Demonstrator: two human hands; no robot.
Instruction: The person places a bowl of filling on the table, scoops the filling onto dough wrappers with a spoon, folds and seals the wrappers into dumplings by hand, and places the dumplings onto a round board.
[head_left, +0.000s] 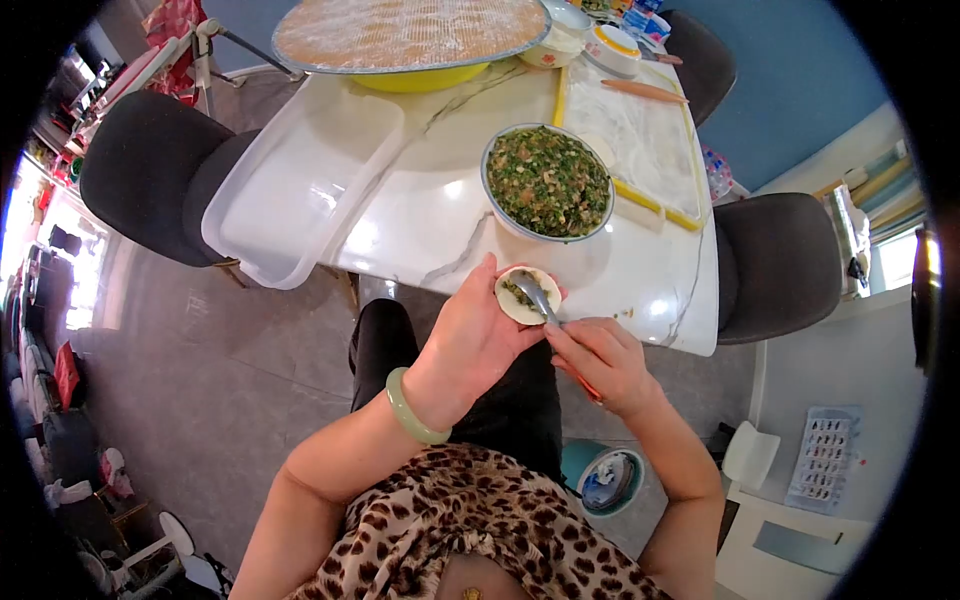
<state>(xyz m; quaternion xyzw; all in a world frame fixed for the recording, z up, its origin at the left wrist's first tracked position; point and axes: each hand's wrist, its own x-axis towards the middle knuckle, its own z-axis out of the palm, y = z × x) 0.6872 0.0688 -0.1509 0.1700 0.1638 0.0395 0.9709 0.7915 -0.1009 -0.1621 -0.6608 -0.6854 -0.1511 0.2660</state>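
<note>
A round white dough wrapper (514,310) rests on the fingers of my left hand (478,325), which is palm up and cupped beneath it. Some green filling (519,292) lies in the middle of the wrapper. My right hand (608,365) grips a metal spoon (541,298) with a reddish-brown handle, its tip pressed to that filling. Just beyond my hands stands a bowl (515,231) heaped with chopped green filling (548,180). A pale green bangle (408,408) circles my left wrist.
A clear plastic tray (290,190) overhangs the table's left side. Behind it, a large floured round tray (410,30) sits over a yellow basin (420,78). At right are a floured yellow-edged board (640,140) and a rolling pin (643,91). Dark chairs (778,265) flank the table.
</note>
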